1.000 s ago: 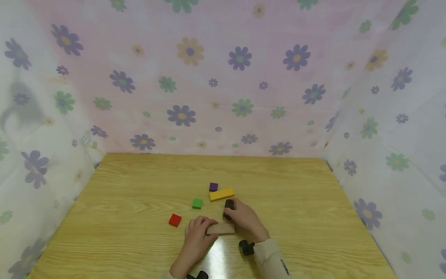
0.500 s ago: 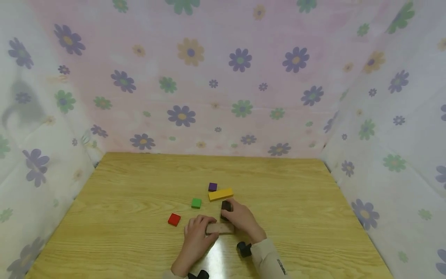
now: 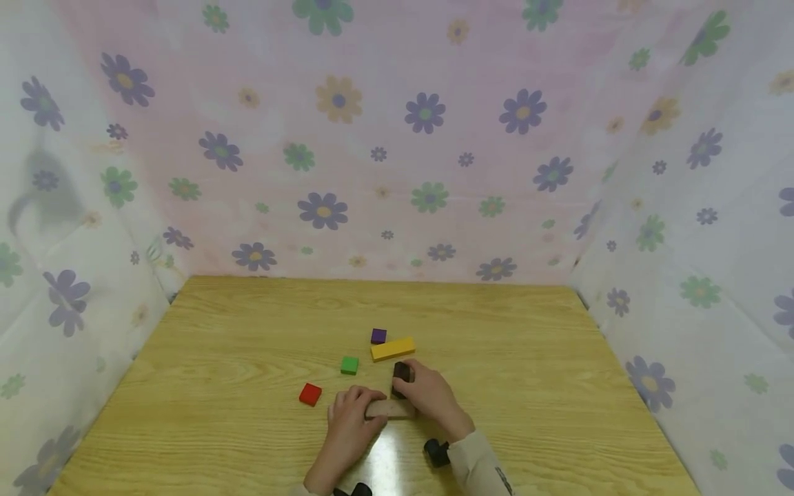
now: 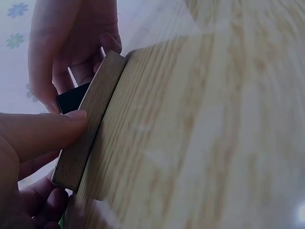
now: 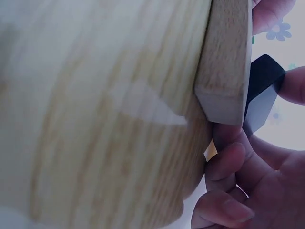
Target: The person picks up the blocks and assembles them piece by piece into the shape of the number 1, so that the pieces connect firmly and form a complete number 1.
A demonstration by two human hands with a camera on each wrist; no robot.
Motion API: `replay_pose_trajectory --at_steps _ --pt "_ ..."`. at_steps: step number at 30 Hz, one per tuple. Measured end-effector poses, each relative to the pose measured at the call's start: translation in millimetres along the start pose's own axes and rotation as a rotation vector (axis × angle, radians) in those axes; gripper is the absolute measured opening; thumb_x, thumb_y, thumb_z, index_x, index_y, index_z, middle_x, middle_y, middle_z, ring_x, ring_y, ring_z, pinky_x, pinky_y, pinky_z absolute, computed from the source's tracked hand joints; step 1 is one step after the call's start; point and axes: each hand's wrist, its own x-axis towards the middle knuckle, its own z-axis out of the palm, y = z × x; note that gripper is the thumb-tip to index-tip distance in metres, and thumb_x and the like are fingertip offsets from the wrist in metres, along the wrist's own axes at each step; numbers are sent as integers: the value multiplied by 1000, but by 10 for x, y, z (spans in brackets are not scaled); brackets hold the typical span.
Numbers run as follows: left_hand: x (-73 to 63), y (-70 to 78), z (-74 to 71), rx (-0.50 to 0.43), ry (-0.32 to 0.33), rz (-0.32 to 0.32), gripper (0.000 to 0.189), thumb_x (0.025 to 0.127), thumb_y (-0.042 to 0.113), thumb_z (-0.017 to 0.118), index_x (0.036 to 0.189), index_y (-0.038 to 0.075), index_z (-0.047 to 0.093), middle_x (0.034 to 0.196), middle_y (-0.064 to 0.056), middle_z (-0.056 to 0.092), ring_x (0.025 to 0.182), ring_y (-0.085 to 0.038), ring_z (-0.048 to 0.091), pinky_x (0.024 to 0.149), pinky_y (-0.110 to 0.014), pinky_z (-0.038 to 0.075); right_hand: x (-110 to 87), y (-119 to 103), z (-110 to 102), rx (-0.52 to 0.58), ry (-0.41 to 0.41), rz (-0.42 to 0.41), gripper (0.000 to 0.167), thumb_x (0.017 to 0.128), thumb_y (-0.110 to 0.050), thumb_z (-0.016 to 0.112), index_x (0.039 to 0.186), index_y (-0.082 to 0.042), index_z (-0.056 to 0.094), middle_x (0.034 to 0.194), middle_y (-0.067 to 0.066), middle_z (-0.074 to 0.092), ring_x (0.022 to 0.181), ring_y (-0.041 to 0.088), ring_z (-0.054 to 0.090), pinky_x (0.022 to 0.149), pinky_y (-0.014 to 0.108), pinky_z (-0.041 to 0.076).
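Observation:
In the head view my left hand [image 3: 350, 424] holds the left end of a plain wooden block [image 3: 397, 409] that lies on the table, and the left wrist view shows the thumb pressed against its near side. My right hand [image 3: 435, 398] grips a black block [image 3: 401, 373] between thumb and fingers, just behind the wooden block's right half. From the right wrist, the black block [image 5: 263, 81] appears right against or very near the far face of the wooden block [image 5: 225, 57]; whether they touch is unclear. Fingers hide part of both blocks.
Behind the hands lie a yellow bar [image 3: 393, 349] and a small purple block [image 3: 378, 336] close by it. A green block [image 3: 350, 366] and a red block [image 3: 310, 395] rest to the left on the wood-grain table [image 3: 527, 344]. Flowered curtains [image 3: 384, 172] enclose the table.
The black block has shifted slightly left in my right hand, along the wooden block. My left hand and the wooden block have barely moved. The head view has tilted a little.

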Motion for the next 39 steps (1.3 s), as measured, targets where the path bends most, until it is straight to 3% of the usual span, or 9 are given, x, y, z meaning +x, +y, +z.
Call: replay_pose_trajectory --at_steps 5,12,26,39 --pt "-6 -13 1 1 -6 -13 25 78 33 66 103 28 61 102 9 47 94 -16 36 71 -37 23 2 7 23 27 9 9 55 82 -43 54 123 -7 48 106 12 59 88 24 56 72 41 44" --pt "-8 -21 -22 -50 -23 -12 27 79 31 66 104 26 61 104 7 48 95 -18 36 71 -38 24 5 15 36 19 38 29 53 82 -45 54 120 -9 49 106 12 59 89 24 57 73 42 44" --pt "-14 -53 -16 -59 -22 -24 27 77 30 68 102 26 61 102 7 48 93 -16 37 72 -37 25 -24 12 58 -8 29 1 51 83 -43 54 121 -9 48 103 12 60 88 24 57 71 41 44" --pt "-4 -43 -18 -28 40 24 27 75 28 69 101 24 62 100 6 49 89 -15 38 72 -36 26 -7 -83 102 -184 57 -48 54 80 -41 54 123 -9 47 96 10 61 76 21 56 63 38 43"
